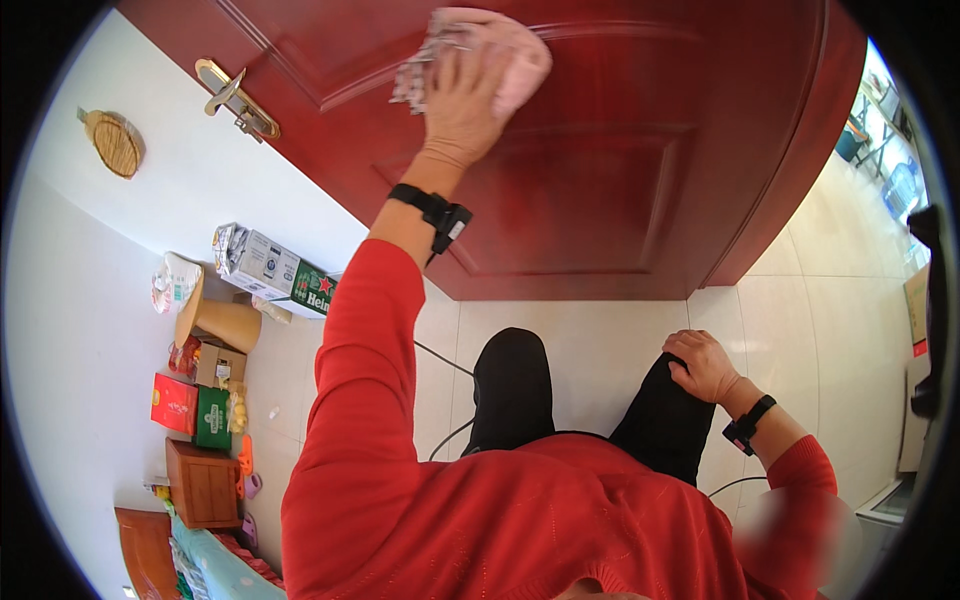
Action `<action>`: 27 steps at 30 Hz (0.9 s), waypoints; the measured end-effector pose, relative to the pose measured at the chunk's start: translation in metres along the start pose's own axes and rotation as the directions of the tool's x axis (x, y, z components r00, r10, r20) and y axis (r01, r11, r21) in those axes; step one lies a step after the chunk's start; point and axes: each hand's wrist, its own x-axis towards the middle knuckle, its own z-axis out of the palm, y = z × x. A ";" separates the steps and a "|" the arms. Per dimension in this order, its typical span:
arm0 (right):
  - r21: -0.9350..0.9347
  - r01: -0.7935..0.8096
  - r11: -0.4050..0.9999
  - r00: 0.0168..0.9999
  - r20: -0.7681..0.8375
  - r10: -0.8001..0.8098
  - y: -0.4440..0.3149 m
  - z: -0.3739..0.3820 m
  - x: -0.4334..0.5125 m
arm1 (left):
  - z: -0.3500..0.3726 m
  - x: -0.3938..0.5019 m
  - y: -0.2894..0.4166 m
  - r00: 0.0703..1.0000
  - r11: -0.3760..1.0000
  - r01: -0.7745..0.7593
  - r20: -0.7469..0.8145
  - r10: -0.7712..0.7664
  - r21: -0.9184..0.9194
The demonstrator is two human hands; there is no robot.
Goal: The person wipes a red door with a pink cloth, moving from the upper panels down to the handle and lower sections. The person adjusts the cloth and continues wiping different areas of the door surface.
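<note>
A pink cloth with a patterned edge (521, 64) lies bunched against a red panelled wooden door (585, 187). My left hand (465, 97) presses flat on the cloth with its fingers spread, holding it to the upper part of the door as seen here. On my knee, in black trousers, rests my right hand (701, 365), holding nothing. Each wrist wears a black strap with a small device. A metal door handle (226, 91) with keys hanging at its lock is left of the cloth.
Cardboard boxes (262, 262), a tan stool-like object (225, 322) and a small wooden cabinet (202, 484) line the left wall. Orange clogs (245, 455) lie beside the cabinet. Dark cables cross the tiled floor (577, 322). A water bottle (900, 187) stands far right.
</note>
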 end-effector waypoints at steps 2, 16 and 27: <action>-0.005 -0.001 1.000 1.000 0.010 0.001 0.000 0.000 -0.001 | -0.009 -0.013 -0.032 0.998 0.994 0.050 -0.028 -0.048 0.096; -0.052 -0.010 0.999 0.998 0.055 0.013 -0.004 -0.003 0.001 | -0.027 -0.090 -0.133 0.579 0.601 0.799 -0.274 -0.768 0.001; -0.037 -0.104 0.994 0.995 0.002 0.104 0.000 -0.015 -0.030 | 0.018 -0.019 -0.011 0.883 0.900 0.431 -0.178 -0.435 -0.067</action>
